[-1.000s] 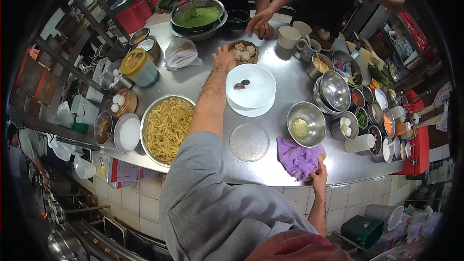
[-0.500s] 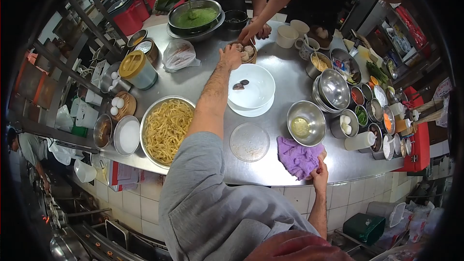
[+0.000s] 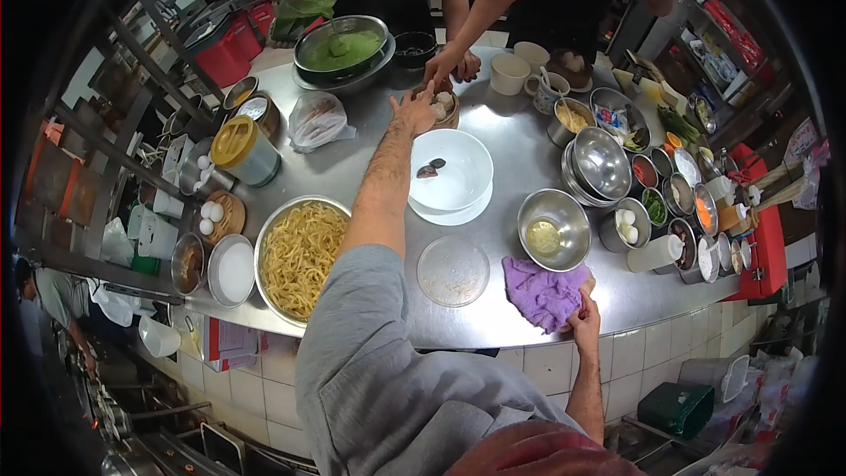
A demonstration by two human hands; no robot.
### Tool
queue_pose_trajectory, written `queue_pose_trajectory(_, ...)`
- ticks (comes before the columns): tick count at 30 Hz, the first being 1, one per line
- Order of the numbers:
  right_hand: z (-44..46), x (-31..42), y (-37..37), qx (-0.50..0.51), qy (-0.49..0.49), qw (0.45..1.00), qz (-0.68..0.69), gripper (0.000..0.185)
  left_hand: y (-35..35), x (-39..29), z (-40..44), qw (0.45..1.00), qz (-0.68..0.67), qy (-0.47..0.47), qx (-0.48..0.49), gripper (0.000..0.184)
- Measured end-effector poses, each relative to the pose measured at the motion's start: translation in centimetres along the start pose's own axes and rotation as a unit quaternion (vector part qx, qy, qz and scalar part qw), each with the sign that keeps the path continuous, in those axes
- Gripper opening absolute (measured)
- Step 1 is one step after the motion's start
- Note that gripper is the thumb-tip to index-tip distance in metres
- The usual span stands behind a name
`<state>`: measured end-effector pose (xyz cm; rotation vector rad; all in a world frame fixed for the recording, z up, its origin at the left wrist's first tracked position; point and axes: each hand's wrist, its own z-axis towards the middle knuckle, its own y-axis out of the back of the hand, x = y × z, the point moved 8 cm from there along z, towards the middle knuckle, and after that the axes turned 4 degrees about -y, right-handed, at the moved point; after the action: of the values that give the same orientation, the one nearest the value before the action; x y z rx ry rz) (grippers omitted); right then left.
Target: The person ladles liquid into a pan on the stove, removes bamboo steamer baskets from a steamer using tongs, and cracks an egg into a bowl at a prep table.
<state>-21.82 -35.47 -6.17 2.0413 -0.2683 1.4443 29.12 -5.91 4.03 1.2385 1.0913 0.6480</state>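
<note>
My left hand (image 3: 412, 111) reaches across the table to the left edge of a small round steamer basket (image 3: 447, 120) of pale dumplings (image 3: 444, 104). Its fingers are stretched apart, and a co-worker's hand (image 3: 443, 63) is at the basket's far side. Below my left wrist, a white bowl (image 3: 471, 172) with two dark pieces (image 3: 429, 169) in it stands on a white plate (image 3: 458, 217). Close to the table's front edge, my right hand (image 3: 583, 319) grips a purple cloth (image 3: 539, 291). A metal bowl (image 3: 575, 234) with pale yellow liquid stands just behind the cloth.
A large bowl of noodles (image 3: 304, 256) lies left of my arm, and a clear round lid (image 3: 453, 271) right of it. Bowls and ingredient tubs (image 3: 655, 207) crowd the right side. At the back, a co-worker holds a pitcher (image 3: 306, 7) near a bowl of green liquid (image 3: 344, 50).
My left hand has drawn back slightly leftward from the dumplings, its fingers spreading. The green stream from the co-worker's pitcher has stopped. My right hand stays on the cloth.
</note>
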Motion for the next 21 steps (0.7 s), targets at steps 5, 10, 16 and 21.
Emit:
queue_pose_trajectory(5,-0.5,1.5,0.1,-0.006,0.012,1.0,0.013,0.057,0.0,-0.4,0.6,0.999,0.028,-0.025,0.022,0.075)
queue_pose_trajectory(10,-0.5,1.9,-0.3,0.001,-0.004,1.0,0.01,0.056,2.3,-1.1,1.1,0.992,0.0,-0.057,-0.112,0.068)
queue_pose_trajectory(16,-0.6,2.0,-0.4,-0.003,0.001,0.999,0.035,0.055,-1.1,6.6,3.7,0.932,-0.251,0.177,-0.194,0.073)
queue_pose_trajectory(21,-0.6,1.4,0.2,-0.015,0.007,0.999,-0.028,0.055,-2.5,5.3,0.8,0.873,-0.411,0.253,-0.067,0.076)
